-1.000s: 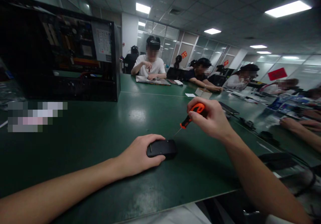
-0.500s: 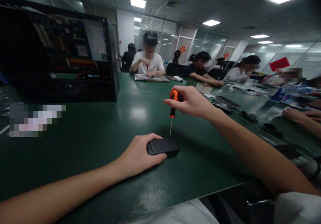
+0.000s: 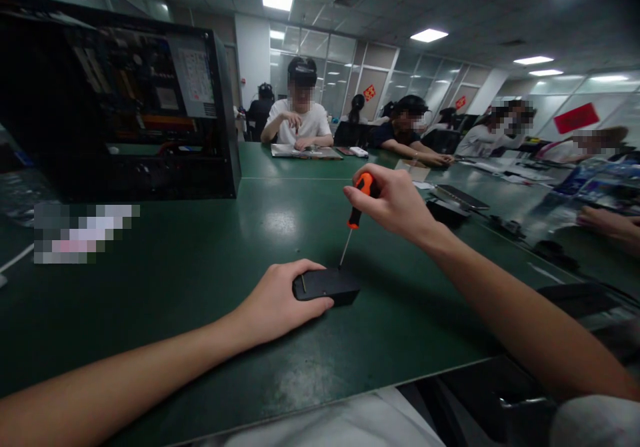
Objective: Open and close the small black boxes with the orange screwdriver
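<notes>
My left hand (image 3: 287, 293) grips one end of a small black box-shaped device (image 3: 327, 285), thumb along the near side and fingers along the far side. The device lies on the green table (image 3: 210, 247). In my right hand (image 3: 395, 200) is an orange and black screwdriver (image 3: 365, 190), its handle pinched between thumb and fingers. The thin shaft slants down to the left, and its tip meets the far edge of the device's top. Whether a screw sits under the tip is too small to tell.
An open computer case (image 3: 200, 120) stands at the left, its inner boards showing. Across the table a person in a white shirt (image 3: 300, 123) works over a flat panel. Dark flat devices (image 3: 460, 197) and cables lie to the right, near another person's hand (image 3: 607, 225).
My right hand has moved slightly right, so the screwdriver leans more, its tip still at the device's far edge. The left hand keeps its hold. The view has shifted a little.
</notes>
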Available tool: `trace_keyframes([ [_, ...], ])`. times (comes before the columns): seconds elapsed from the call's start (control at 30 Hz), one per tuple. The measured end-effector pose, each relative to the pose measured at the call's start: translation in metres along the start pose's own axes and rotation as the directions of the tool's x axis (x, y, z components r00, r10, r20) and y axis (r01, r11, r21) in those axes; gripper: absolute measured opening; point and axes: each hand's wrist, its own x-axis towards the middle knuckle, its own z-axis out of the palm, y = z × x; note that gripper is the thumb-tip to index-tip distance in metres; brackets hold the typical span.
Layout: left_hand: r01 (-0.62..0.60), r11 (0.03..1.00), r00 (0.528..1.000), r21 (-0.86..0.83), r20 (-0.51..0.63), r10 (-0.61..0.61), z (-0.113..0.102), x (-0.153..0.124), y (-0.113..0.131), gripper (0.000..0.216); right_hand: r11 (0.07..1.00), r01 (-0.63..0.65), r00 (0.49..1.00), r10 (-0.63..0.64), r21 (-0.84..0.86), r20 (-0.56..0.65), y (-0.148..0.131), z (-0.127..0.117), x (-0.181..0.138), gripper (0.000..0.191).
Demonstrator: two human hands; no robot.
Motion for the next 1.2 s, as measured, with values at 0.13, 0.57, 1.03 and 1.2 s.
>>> trace_keyframes([
  [0.13,-0.019,1.000,1.000,0.005,0.012,0.019,0.000,0.000,-0.001,0.036,0.996,-0.087,0.995,0.086,0.013,0.043,0.014,0.007,0.004,0.030],
  [0.57,-0.029,1.000,0.999,-0.012,0.016,0.029,-0.001,-0.001,-0.001,0.037,0.986,-0.151,0.987,0.147,0.065,0.067,0.015,0.003,-0.001,0.032],
  [1.03,-0.005,1.000,0.999,-0.018,0.033,0.006,-0.002,0.000,-0.003,0.041,0.963,-0.242,0.970,0.237,0.117,0.056,0.015,0.005,-0.006,0.031],
  [1.2,-0.013,0.999,0.999,-0.038,0.038,0.014,-0.002,-0.001,-0.006,0.045,0.993,-0.099,0.992,0.103,0.060,-0.068,-0.006,-0.001,-0.016,0.025],
])
